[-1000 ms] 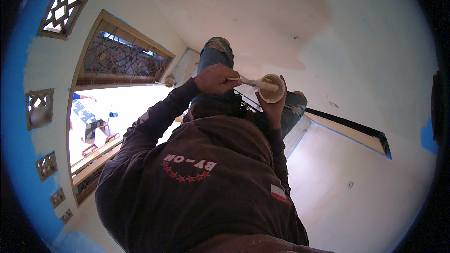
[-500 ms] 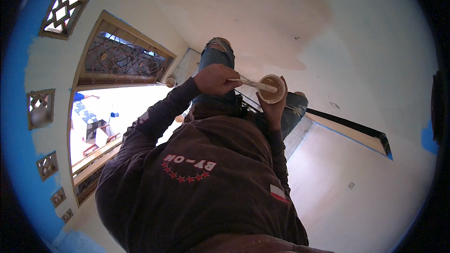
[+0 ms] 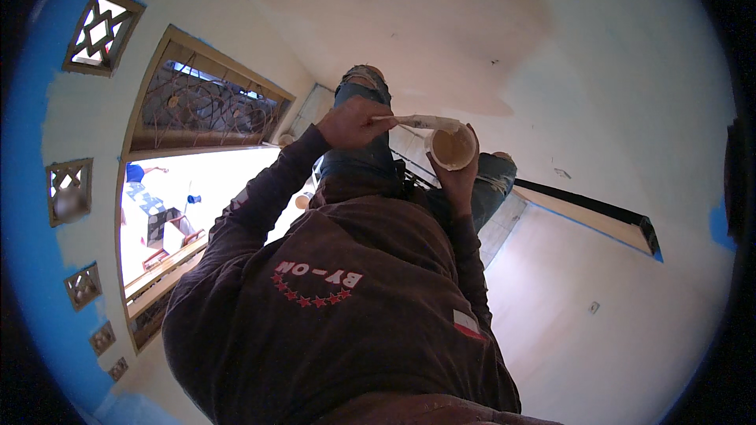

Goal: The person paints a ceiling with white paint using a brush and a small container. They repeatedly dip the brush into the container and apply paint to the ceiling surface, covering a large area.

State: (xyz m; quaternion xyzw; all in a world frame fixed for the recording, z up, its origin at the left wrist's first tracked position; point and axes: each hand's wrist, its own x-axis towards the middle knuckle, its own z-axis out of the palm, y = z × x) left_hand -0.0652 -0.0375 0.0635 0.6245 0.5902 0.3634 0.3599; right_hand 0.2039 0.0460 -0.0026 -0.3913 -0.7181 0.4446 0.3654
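Head view: since the half-second-ago frame, the brush (image 3: 429,122) has come up out of the cup (image 3: 438,157); its head now sits at the cup's far rim instead of inside, touching or just over it, can't tell. Left hand (image 3: 350,123) has shifted slightly up with it; cup stays about where it was. Left hand grips the brush by the handle end, fingers closed, brush pointing right, roughly level. Right hand (image 3: 459,182) holds the cup from below and the right side, mouth facing the camera, pale stuff inside. Cup is between the two knees, above the lap. Ripped blue jeans (image 3: 492,189), dark long-sleeved top (image 3: 386,267). At left, bright opening (image 3: 244,177) under a curly metal grille (image 3: 209,106); co-worker's blue sleeve (image 3: 135,174) shows through it. Lattice vents (image 3: 101,31) along the wall, blue paint (image 3: 31,126) beside them.
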